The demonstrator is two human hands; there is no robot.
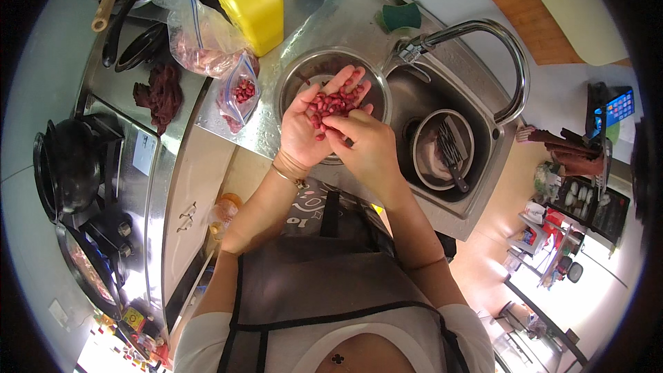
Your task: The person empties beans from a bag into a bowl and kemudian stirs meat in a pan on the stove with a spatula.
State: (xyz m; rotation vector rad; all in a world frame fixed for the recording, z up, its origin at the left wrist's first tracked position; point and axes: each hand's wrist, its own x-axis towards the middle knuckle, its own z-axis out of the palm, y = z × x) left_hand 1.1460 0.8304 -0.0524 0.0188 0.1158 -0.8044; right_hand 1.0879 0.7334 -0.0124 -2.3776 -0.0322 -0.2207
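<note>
My left hand (pixel 296 137) is palm up above a stainless steel bowl (pixel 384 75), cupping a heap of what look like red-skinned peanuts (pixel 331 103). Some lie along its fingers. My right hand (pixel 370 140) bends over that palm, thumb and forefinger together among the peanuts; whether a peanut is pinched between them is hidden. Inside the bowl, a few dark red bits show beside my left fingers, while both hands cover most of the rest. Left of the bowl, a zip-top plastic bag (pixel 239 96) with its mouth apart holds more peanuts.
To the right, a sink (pixel 399 80) with a curved faucet (pixel 513 62) contains a metal bowl (pixel 469 137) with a knife (pixel 453 158) and meat. A yellow pump bottle (pixel 254 10), a larger zip bag (pixel 194 41), a brown cloth (pixel 159 96) and a green sponge (pixel 403 16) surround the worktop.
</note>
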